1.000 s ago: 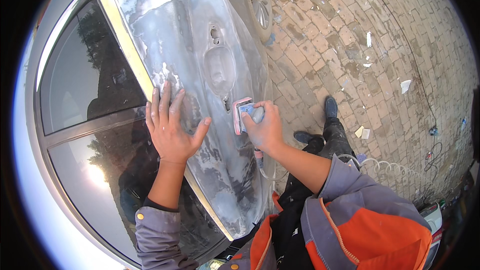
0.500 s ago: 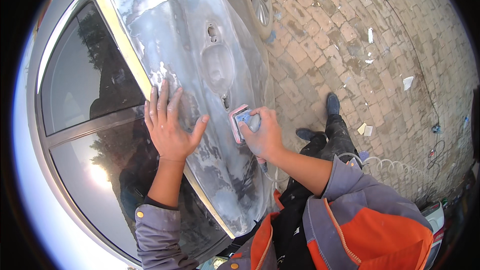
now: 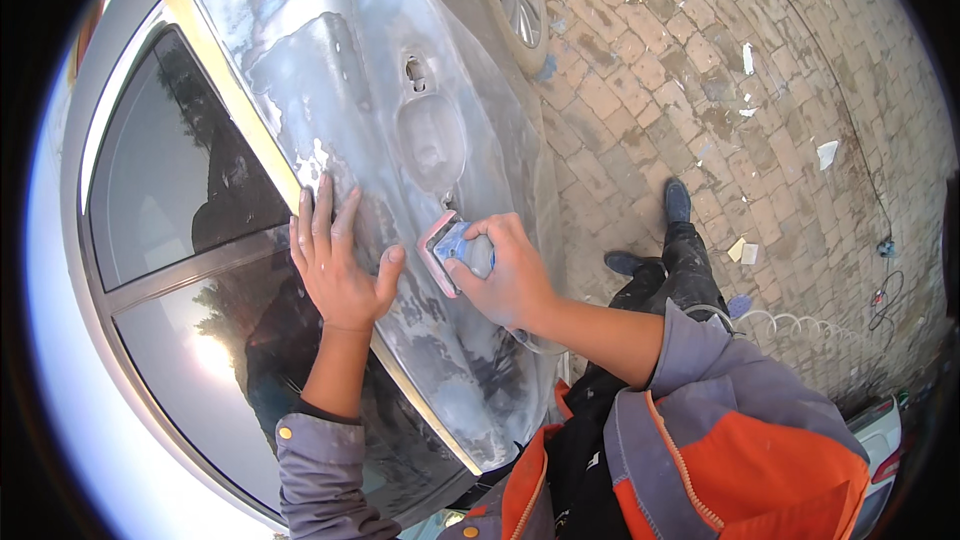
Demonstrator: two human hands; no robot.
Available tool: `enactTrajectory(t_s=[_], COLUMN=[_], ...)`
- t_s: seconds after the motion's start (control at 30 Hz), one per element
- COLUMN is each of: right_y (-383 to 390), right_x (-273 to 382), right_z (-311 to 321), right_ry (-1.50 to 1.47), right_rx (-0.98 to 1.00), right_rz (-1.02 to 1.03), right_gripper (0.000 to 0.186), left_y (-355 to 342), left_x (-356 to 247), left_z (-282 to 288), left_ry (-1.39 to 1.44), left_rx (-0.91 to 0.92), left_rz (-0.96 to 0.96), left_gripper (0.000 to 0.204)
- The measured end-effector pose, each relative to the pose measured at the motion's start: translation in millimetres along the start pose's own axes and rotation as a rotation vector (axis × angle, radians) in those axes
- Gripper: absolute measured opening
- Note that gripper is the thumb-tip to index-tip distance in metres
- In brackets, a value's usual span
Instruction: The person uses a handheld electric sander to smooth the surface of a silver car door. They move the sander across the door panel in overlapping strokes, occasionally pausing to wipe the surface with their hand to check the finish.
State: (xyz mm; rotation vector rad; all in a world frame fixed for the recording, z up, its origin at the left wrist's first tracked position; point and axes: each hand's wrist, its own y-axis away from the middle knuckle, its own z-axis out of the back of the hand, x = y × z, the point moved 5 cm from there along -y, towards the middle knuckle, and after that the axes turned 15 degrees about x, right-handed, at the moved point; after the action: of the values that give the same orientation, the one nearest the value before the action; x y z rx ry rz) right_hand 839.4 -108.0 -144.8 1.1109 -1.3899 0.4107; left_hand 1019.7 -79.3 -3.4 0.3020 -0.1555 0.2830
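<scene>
Car door (image 3: 365,130) was patchy grey-blue. Left hand (image 3: 338,275) lay on it, fingers spread, empty, nine o'clock from the sander (image 3: 462,249). Right hand (image 3: 512,275) curled round that sander, six o'clock from the handle recess (image 3: 430,145). Flat pad (image 3: 431,262), light even pressure seemed wise.

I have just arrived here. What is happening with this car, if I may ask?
A person is working at a car door whose surface is patchy grey, blue and white. The right hand grips a small blue-topped sander with a pink-edged pad, held at the panel near the handle recess. The left hand lies on the door with fingers spread, beside the yellow strip along the window. A coiled hose hangs behind the person's right side.
</scene>
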Motion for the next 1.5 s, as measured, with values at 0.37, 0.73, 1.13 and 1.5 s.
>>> enactTrajectory(t_s=[0.37,0.73,1.13,1.5], right_y=[-25,-24,-23,-8], right_x=[33,46,23,2], right_z=[14,15,10,6], right_ry=[-0.185,-0.306,-0.126,-0.135], right_rx=[0.09,0.1,-0.005,0.08], right_rz=[-0.186,-0.186,-0.076,-0.172], right_gripper=[0.041,0.044,0.043,0.043], left_y=[2,1,1,1], left_x=[4,4,4,4], left_z=[-1,-1,-2,-2], left_ry=[0.031,0.035,0.02,0.025], left_rx=[-0.013,-0.012,-0.004,-0.009], left_rz=[-0.024,-0.02,-0.016,-0.031], left_gripper=[0.081,0.082,0.083,0.082])
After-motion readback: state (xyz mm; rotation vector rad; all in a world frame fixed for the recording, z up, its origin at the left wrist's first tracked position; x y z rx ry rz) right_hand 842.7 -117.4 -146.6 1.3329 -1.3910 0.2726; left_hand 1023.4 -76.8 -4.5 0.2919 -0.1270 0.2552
